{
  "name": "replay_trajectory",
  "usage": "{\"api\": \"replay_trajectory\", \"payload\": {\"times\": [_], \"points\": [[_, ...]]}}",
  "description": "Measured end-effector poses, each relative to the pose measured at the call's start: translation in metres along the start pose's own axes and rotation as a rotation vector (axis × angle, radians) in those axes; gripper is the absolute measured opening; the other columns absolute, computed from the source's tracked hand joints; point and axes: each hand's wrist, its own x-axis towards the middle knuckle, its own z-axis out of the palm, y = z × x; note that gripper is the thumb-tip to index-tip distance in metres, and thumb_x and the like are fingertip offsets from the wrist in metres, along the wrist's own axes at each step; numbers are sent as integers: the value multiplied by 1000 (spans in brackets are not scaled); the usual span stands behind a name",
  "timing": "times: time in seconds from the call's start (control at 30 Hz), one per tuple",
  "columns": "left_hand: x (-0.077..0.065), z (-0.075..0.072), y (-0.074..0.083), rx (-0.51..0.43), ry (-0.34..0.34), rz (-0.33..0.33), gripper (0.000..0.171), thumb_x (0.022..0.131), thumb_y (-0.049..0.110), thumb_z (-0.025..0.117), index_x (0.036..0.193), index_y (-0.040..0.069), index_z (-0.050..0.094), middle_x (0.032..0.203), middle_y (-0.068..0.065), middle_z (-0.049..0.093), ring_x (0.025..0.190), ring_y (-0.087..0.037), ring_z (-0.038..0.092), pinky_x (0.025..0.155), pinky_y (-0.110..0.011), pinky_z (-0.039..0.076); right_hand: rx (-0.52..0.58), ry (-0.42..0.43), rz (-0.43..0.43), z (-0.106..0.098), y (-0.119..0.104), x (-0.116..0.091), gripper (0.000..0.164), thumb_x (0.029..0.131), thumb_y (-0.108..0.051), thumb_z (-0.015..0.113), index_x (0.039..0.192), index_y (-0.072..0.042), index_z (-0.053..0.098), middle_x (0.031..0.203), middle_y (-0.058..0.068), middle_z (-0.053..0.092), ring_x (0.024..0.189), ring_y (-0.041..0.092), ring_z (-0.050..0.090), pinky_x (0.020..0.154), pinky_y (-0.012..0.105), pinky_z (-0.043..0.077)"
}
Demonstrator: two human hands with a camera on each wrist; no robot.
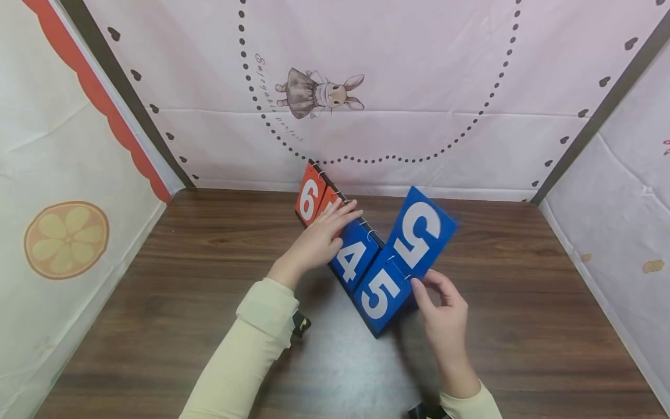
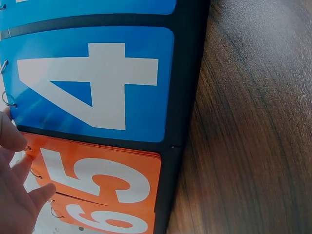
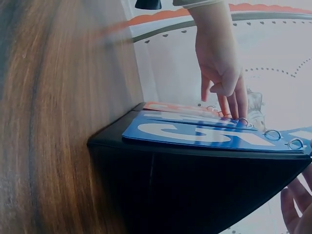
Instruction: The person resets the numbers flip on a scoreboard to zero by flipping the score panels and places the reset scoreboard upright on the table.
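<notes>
A tabletop flip scoreboard [image 1: 357, 286] with a black tent-shaped stand [image 3: 195, 190] stands slanted on the table. Its orange cards read 6 and 5, its blue cards [image 2: 141, 97] 4 and 5. Metal rings bind them along the top ridge. One more blue card [image 1: 426, 230], bearing an upside-down 5, sticks up past the ridge at the near end. My left hand [image 1: 314, 238] rests on the ridge at mid-length, fingers extended across it. At the near top corner, my right hand [image 1: 442, 305] pinches the raised card's base by the ring, thumb in front and fingers behind.
The scoreboard is on a dark wood-grain table [image 1: 157, 326]. A pale printed cloth [image 1: 419, 75] with a rabbit figure hangs behind it, and more cloth [image 1: 57, 145] flanks both sides. Small dark devices [image 1: 300, 324] sit at the wrists.
</notes>
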Motion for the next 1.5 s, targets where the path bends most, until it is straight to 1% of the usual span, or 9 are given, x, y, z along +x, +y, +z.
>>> {"api": "replay_trajectory", "payload": {"times": [0.13, 0.27, 0.37, 0.57, 0.73, 0.87, 1.0, 1.2, 1.5], "points": [[-1, -1, 0, -11, 3, -5, 62, 89, 6, 55, 143, 31, 35, 151, 16, 17, 139, -9, 1, 109, -43, 18, -33, -19, -118, 1, 1, 0, 16, 85, 2, 62, 101, 2, 66, 103, 9, 65, 97, 10, 59, 86, 20, 45], [-2, -2, 0, -18, 3, -8, 62, 89, 6, 55, 143, 30, 35, 151, 16, 17, 140, -10, 1, 109, -44, 18, -59, -15, -184, 2, 4, 0, 15, 83, 5, 64, 98, 2, 67, 103, 7, 66, 98, 9, 59, 86, 20, 46], [-2, -2, 0, -14, 0, -4, 63, 89, 7, 54, 143, 31, 34, 151, 17, 16, 140, -10, 0, 109, -45, 19, -64, 4, -239, 3, 0, 0, 15, 79, 13, 64, 92, 5, 67, 100, 12, 65, 96, 9, 58, 85, 20, 46], [-2, -3, 1, -3, -3, -4, 64, 89, 7, 55, 143, 33, 32, 151, 18, 14, 140, -11, 0, 109, -45, 18, -57, 32, -472, 8, -20, 1, 19, 67, 25, 62, 82, 13, 65, 89, 27, 63, 88, 22, 58, 81, 19, 46], [-2, -5, 2, 2, -5, -8, 65, 89, 8, 55, 144, 34, 31, 151, 18, 14, 140, -10, -1, 109, -45, 16, -68, 34, -574, 8, -18, 3, 19, 65, 22, 63, 81, 13, 66, 86, 26, 63, 84, 30, 57, 80, 21, 45], [-2, -6, 2, 4, -5, -10, 65, 89, 8, 55, 143, 35, 31, 151, 19, 14, 140, -9, -1, 110, -44, 15, -140, 60, -585, 9, -5, 8, 19, 65, 16, 71, 81, 7, 67, 86, 20, 66, 83, 27, 57, 78, 20, 44], [-2, -6, 2, 4, -2, -10, 64, 89, 7, 55, 143, 32, 33, 151, 17, 15, 140, -10, 0, 111, -41, 12, -234, 106, -533, 11, 4, 14, 17, 67, 8, 78, 77, 2, 66, 84, 11, 67, 79, 19, 55, 73, 18, 44], [0, -6, 2, 8, -11, 2, 61, 89, 7, 54, 143, 29, 35, 151, 14, 18, 140, -11, 1, 112, -41, 10, -218, 180, -476, 14, 4, 14, 16, 68, 13, 74, 70, 5, 61, 78, 14, 66, 72, 16, 55, 68, 18, 45], [1, -6, 4, 24, -19, -19, 60, 89, 9, 54, 142, 32, 36, 150, 14, 22, 140, -10, 3, 112, -43, 10, -172, 277, -439, 22, -20, 6, 16, 74, 14, 68, 68, 8, 54, 74, 19, 62, 66, 17, 53, 63, 20, 45]]}}
